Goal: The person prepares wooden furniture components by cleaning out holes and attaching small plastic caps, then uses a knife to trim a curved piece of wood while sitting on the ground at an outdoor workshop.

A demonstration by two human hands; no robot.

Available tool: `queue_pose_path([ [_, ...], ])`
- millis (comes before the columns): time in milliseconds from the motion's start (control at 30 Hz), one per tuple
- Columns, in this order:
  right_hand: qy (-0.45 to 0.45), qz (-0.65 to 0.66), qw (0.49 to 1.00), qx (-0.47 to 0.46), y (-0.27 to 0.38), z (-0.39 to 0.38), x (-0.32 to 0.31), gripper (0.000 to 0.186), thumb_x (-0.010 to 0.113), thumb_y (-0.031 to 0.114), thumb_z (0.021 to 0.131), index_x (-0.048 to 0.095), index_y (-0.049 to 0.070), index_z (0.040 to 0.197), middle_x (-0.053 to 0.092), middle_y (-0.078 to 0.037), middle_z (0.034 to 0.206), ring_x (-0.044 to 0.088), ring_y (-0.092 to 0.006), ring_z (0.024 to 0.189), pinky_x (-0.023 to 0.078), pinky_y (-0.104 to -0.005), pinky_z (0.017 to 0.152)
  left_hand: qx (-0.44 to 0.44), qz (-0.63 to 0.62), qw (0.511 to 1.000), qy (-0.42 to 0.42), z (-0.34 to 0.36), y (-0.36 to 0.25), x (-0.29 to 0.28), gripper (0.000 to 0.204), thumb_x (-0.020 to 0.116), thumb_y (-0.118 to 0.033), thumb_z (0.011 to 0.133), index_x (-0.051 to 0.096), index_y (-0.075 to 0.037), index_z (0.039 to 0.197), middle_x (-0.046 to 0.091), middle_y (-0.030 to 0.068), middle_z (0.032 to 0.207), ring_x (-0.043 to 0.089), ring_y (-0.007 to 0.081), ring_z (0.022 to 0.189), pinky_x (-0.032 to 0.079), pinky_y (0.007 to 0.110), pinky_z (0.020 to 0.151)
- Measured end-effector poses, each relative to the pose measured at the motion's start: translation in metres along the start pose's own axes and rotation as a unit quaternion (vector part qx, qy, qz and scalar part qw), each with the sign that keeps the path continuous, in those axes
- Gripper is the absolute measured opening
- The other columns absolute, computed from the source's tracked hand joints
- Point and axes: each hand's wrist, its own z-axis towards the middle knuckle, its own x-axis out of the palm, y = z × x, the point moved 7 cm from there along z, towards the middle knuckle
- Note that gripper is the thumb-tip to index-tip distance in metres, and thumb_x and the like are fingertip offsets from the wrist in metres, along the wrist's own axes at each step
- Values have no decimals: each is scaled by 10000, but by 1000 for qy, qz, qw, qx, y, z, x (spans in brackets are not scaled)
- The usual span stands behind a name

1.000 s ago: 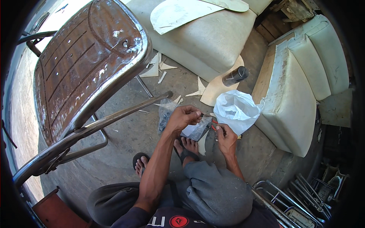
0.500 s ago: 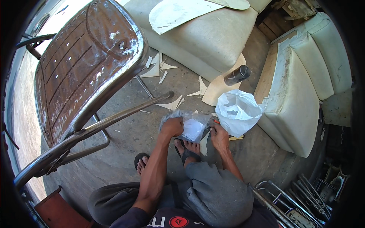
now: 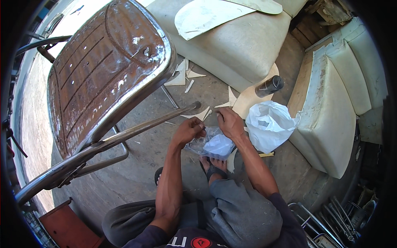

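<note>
Hands work a small clear plastic bag (image 3: 213, 144), crinkly and glossy, with something pale bluish-white inside; it hangs just above the sandalled foot (image 3: 215, 167) on the concrete floor (image 3: 136, 182). Left hand (image 3: 188, 131) fingers pinched shut on the bag's upper left edge. Right hand (image 3: 229, 122) curled closed on its top right edge. Just right of the hands, a bigger white plastic bag (image 3: 269, 124), soft and rumpled, sits on the floor against a cream cushion (image 3: 331, 124) with grubby, stained vinyl. Dark cylindrical spray can (image 3: 269, 86) lies on a tan cardboard cutout (image 3: 248, 101). Thin triangular off-white scraps (image 3: 182, 76) scattered on the floor. Rusty brown perforated metal chair seat (image 3: 103, 70) with a chrome tube frame (image 3: 124, 134) tilts at left. Large cream cushion (image 3: 240, 45) at top, curved pale sheet (image 3: 202, 16) lying on it.
</note>
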Motion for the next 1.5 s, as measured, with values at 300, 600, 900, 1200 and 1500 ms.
queue_pose_path([
  [300, 91, -157, 983, -12, -10, -10, 80, 373, 745, 184, 796, 649, 116, 1150, 612, -145, 1280, 503, -333, 1287, 400, -569, 1018, 67, 29, 993, -93, -9, -21, -18, 160, 619, -142, 984, 641, 15, 1009, 712, 98, 859, 690, 174, 797, 546, 321, 762],
  [600, 69, -100, 991, 50, -18, 16, 11, 322, 690, 188, 844, 712, 20, 1118, 697, -189, 1076, 646, -417, 1015, 544, -495, 863, 78, -153, 977, -125, -7, -40, 0, 227, 625, -192, 1014, 616, 1, 1134, 736, 148, 1008, 721, 230, 928, 560, 340, 835],
  [900, 1, -133, 991, 3, -19, 173, 92, 330, 594, 172, 913, 645, 22, 1203, 622, -160, 1266, 544, -345, 1256, 454, -573, 1004, 99, -357, 923, -99, -41, -73, 18, 187, 659, -139, 1000, 607, -43, 1152, 728, 189, 1088, 729, 268, 987, 600, 368, 857],
  [1200, 73, -13, 987, 144, -45, 97, 70, 283, 602, 143, 929, 602, 10, 1179, 702, -189, 1041, 684, -393, 990, 537, -488, 872, 126, -464, 873, -79, -31, -76, 10, 132, 682, -71, 956, 629, -69, 1077, 737, 148, 1084, 724, 252, 978, 580, 364, 895],
  [1500, -95, 345, 925, 127, -2, -35, -50, 286, 666, 82, 945, 641, -22, 1210, 663, -67, 973, 621, -122, 816, 518, -266, 741, 172, -418, 891, -34, -21, -101, 29, 272, 724, -4, 911, 672, -17, 1178, 717, 100, 1061, 702, 204, 923, 576, 335, 876],
])
